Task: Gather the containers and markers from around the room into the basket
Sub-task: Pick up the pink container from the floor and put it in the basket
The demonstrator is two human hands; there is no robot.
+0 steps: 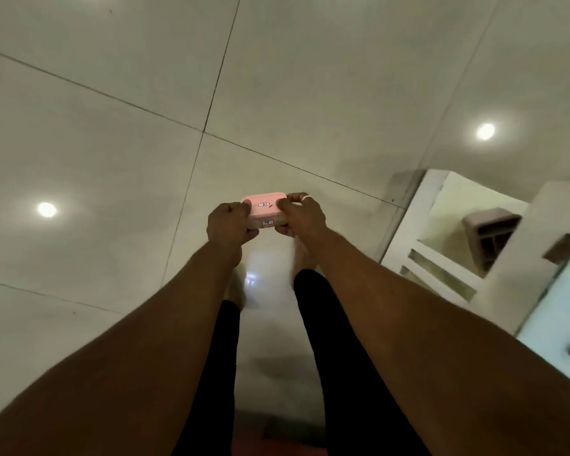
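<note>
A small pink container (264, 209) with a pink lid and two small labels hangs in front of me over the tiled floor. My left hand (227, 223) grips its left end and my right hand (298, 213) grips its right end, thumbs on the lid. A ring shows on a finger of my right hand. Both arms reach straight out. No basket and no markers are in view.
Glossy pale floor tiles (112, 143) spread all around, with ceiling lights reflected in them. A white ledge or low wall (441, 251) stands at the right, with a brownish slotted object (489, 232) in its recess. My legs in black trousers and bare feet are below.
</note>
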